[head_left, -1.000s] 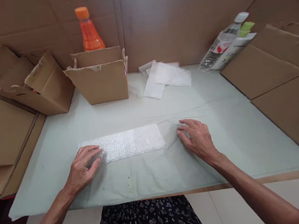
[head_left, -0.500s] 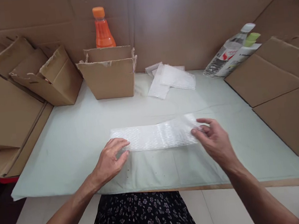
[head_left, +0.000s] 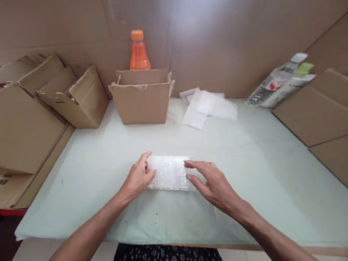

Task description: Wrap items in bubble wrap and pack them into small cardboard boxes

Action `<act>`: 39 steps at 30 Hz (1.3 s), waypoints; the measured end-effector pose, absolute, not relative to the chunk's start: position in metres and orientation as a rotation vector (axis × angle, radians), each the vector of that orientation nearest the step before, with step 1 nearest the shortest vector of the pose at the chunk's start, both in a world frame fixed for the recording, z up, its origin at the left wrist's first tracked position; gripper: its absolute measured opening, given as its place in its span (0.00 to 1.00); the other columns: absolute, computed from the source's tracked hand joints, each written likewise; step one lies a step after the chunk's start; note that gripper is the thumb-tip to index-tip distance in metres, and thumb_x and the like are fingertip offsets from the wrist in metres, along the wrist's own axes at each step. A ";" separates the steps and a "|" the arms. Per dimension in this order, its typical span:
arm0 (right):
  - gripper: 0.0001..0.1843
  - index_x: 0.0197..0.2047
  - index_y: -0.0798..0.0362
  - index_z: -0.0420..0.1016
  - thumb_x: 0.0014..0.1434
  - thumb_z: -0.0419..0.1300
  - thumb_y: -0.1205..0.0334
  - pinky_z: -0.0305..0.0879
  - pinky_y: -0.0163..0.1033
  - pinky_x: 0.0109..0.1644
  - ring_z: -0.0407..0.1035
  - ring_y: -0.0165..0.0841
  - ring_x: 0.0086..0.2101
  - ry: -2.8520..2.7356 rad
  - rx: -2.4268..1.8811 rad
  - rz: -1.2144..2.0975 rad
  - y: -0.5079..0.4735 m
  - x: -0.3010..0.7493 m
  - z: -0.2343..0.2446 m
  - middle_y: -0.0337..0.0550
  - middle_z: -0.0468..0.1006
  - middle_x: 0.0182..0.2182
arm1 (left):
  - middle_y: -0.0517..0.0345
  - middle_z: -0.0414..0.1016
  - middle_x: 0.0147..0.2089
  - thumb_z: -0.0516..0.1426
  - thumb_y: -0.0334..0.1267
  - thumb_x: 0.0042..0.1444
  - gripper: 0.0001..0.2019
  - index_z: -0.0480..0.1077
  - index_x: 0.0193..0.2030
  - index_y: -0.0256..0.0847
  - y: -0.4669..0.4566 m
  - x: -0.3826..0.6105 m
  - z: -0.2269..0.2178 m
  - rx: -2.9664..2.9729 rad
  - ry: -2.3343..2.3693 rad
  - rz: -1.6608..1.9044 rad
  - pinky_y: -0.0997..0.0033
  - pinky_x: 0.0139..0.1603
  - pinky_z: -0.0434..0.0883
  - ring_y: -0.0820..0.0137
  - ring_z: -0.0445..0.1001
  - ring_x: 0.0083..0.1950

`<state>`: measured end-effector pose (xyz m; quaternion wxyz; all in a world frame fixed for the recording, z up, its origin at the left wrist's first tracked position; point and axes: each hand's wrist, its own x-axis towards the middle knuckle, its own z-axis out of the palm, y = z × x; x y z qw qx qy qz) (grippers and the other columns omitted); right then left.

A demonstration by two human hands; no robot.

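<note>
A folded piece of bubble wrap (head_left: 169,172) lies on the pale green table cover (head_left: 103,162) in front of me. My left hand (head_left: 138,178) holds its left end, thumb and fingers pinched on the edge. At the wrap's right end, my right hand (head_left: 211,183) rests with its fingers stretched flat, pressing the fold down.
An open cardboard box (head_left: 142,96) stands at the back with an orange bottle (head_left: 138,52) behind it. More boxes (head_left: 75,95) and flat cardboard (head_left: 14,129) lie on the left. Plastic bags (head_left: 210,106) lie at the back middle. Bottles (head_left: 280,81) and flat cardboard (head_left: 322,108) are on the right.
The long strip of bubble wrap has been folded over from its right end toward the left. My right hand moved left with it and now presses on the fold.
</note>
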<state>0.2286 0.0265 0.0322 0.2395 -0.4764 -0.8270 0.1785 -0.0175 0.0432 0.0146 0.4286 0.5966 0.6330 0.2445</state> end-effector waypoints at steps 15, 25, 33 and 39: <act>0.13 0.48 0.51 0.79 0.63 0.57 0.67 0.63 0.54 0.52 0.72 0.48 0.49 -2.620 -1.312 0.326 0.046 0.240 0.012 0.52 0.79 0.52 | 0.53 0.74 0.40 0.54 0.32 0.63 0.11 0.75 0.48 0.44 0.029 -0.022 0.004 2.401 1.663 0.256 0.66 0.40 0.70 0.63 0.73 0.40; 0.13 0.30 0.50 0.69 0.60 0.58 0.51 0.55 0.39 0.32 0.71 0.36 0.29 -2.237 -1.848 0.583 0.061 0.236 0.014 0.41 0.78 0.28 | 0.45 0.72 0.49 0.59 0.46 0.60 0.22 0.70 0.57 0.38 0.033 -0.040 0.022 2.137 2.001 0.207 0.58 0.48 0.72 0.55 0.74 0.48; 0.13 0.47 0.47 0.68 0.60 0.56 0.54 0.68 0.41 0.35 0.73 0.35 0.29 -1.914 -1.616 0.857 0.042 0.251 -0.001 0.37 0.79 0.30 | 0.56 0.71 0.35 0.54 0.28 0.52 0.05 0.64 0.31 0.42 0.026 -0.013 -0.003 2.006 1.872 0.468 0.66 0.43 0.68 0.65 0.71 0.40; 0.20 0.57 0.46 0.67 0.62 0.58 0.52 0.70 0.41 0.34 0.71 0.35 0.29 -1.971 -1.370 0.766 0.082 0.255 0.037 0.38 0.77 0.29 | 0.63 0.70 0.30 0.54 0.32 0.54 0.02 0.65 0.33 0.43 0.050 -0.029 0.033 1.859 1.627 0.977 0.72 0.35 0.67 0.71 0.69 0.31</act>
